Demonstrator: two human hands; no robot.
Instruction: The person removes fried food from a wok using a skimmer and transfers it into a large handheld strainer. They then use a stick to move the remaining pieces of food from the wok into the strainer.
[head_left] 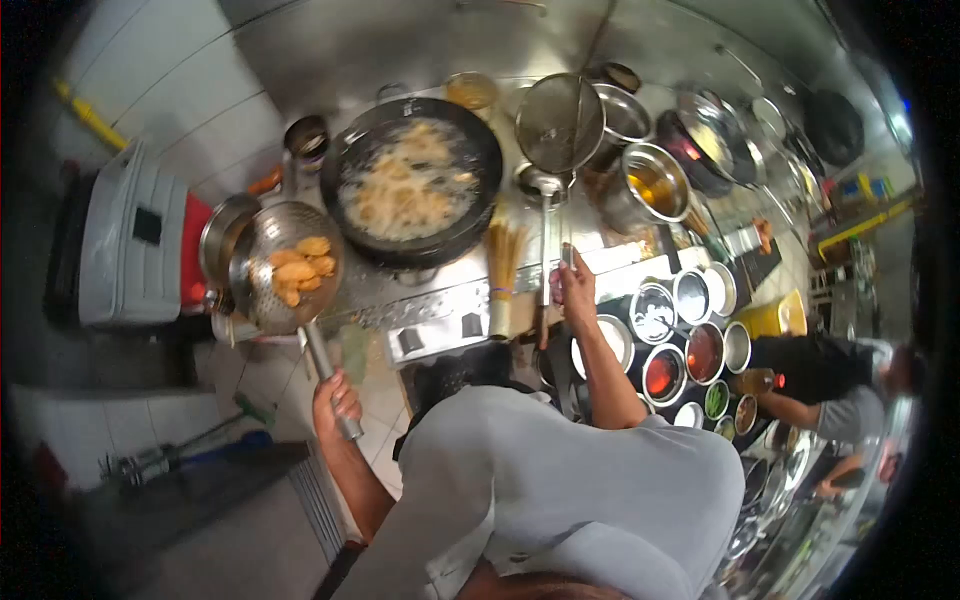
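Observation:
My left hand (337, 403) is closed around the metal handle of a perforated skimmer (262, 232). Several golden fried pieces (305, 265) lie in its bowl, over a steel pot (218, 238) on the left. My right hand (573, 288) grips the thin handle of a round wire mesh strainer (560, 122), which is held up toward the back of the stove. Between the two tools stands a large black wok (486, 160), where battered pieces (410, 185) fry in bubbling oil. A long-handled ladle (546, 235) is just left of my right hand.
Bundled wooden sticks (503, 255) lie right of the wok. A steel pot (644, 190) holds yellowish liquid. Several sauce bowls (705, 352) fill the right side. A co-worker (840, 400) holds a bottle (757, 381) there. A grey container (135, 240) stands left.

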